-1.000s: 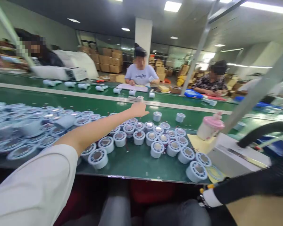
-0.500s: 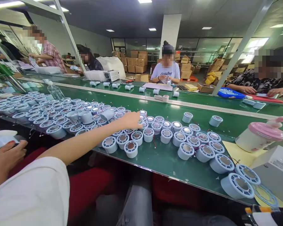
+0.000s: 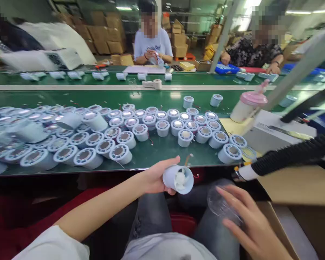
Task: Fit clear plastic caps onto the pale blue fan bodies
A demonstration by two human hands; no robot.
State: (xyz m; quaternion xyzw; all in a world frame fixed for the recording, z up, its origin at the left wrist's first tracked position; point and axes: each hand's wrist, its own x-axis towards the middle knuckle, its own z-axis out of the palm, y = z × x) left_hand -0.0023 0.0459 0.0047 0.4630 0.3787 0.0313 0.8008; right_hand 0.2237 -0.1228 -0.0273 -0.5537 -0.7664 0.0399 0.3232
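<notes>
My left hand (image 3: pixel 157 177) grips a light blue fan housing (image 3: pixel 169 179), tilted so that its open end shows white fan blades. A thin wire with a small connector sticks out behind it. Lower right, my right hand (image 3: pixel 249 216), blurred by motion, has a clear plastic cup (image 3: pixel 219 202) between its thumb and fingers; the cup's exact shape is smeared. The two hands are apart, above my lap. Beyond them, many similar fan housings (image 3: pixel 120 153) stand on the green bench (image 3: pixel 157 153), most with slotted ends up.
A black corrugated hose (image 3: pixel 295 155) slants in from the right above a cardboard box (image 3: pixel 295 184). A pink-lidded cup (image 3: pixel 247 106) stands near a grey box (image 3: pixel 281 133). Across the bench, a person in a pale shirt (image 3: pixel 153 47) and another in dark patterned clothing (image 3: pixel 249 54) work.
The view has turned right and down. My left hand has come back from the rows to above my lap, now holding a fan housing. My right hand has come into view with the clear cup.
</notes>
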